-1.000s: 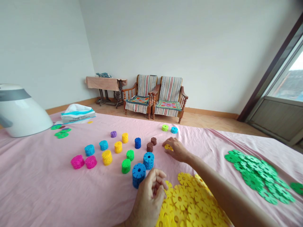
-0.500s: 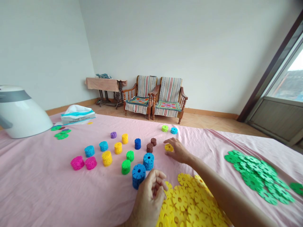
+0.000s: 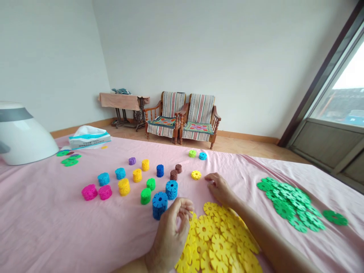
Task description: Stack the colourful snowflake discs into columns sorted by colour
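Observation:
My right hand (image 3: pixel 221 188) is open, its fingers stretched leftward just above the cloth. Left of its fingertips, and apart from them, lies a small yellow stack of notched discs (image 3: pixel 196 174). My left hand (image 3: pixel 172 231) is loosely curled at the left edge of the pile of yellow notched discs (image 3: pixel 220 242). A gap shows between its thumb and fingers, and I see nothing held there. Close beyond its knuckles stands a tall blue disc stack (image 3: pixel 159 206), with a second blue stack (image 3: pixel 171 189) behind it.
Several small stacks stand to the left, among them pink (image 3: pixel 89 192), green (image 3: pixel 146 196) and brown (image 3: pixel 173 174). A green disc pile (image 3: pixel 290 204) lies at right. A tissue box (image 3: pixel 89 138) and a white kettle (image 3: pixel 27 138) stand at far left on the pink cloth (image 3: pixel 71 223).
My right hand has let go of the small yellow stack and drawn back to the right. My left hand stays by the yellow pile. The view has shifted slightly to the right.

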Demonstrator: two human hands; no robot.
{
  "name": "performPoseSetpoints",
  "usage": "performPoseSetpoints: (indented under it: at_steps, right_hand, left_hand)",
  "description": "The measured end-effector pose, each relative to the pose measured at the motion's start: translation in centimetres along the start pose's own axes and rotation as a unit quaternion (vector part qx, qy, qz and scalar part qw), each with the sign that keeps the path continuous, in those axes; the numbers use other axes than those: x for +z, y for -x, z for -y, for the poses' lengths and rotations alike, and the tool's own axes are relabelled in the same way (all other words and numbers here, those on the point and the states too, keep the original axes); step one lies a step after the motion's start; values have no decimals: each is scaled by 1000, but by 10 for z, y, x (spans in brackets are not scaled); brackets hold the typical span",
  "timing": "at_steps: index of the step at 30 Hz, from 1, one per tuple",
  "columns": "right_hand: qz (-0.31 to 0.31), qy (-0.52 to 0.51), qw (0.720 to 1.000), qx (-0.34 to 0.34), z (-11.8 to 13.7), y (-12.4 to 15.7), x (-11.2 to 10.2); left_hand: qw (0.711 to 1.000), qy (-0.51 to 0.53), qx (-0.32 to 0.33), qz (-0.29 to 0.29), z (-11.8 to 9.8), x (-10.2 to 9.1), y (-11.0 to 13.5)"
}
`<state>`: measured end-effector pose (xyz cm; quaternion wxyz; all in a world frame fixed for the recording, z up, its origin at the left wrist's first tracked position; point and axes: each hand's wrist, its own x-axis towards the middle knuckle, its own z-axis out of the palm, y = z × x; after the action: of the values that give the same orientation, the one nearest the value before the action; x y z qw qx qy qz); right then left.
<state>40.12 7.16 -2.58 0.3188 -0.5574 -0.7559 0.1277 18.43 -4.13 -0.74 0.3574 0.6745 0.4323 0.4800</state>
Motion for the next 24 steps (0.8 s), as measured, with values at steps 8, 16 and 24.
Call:
performPoseSetpoints:
  at_steps: [8,16,24]
  right_hand:
    - [2,-6,999,-46,-3,1,3]
    - [13,20,997,-68,-2,3,5]
    - [26,25,997,-66,-1,4,2]
  left_hand:
    - [991,-124,31,44,-24,6,-2]
    - [984,-159,86,6,-8,0,-2]
    - [989,-128,67,-3,2,-1,-6]
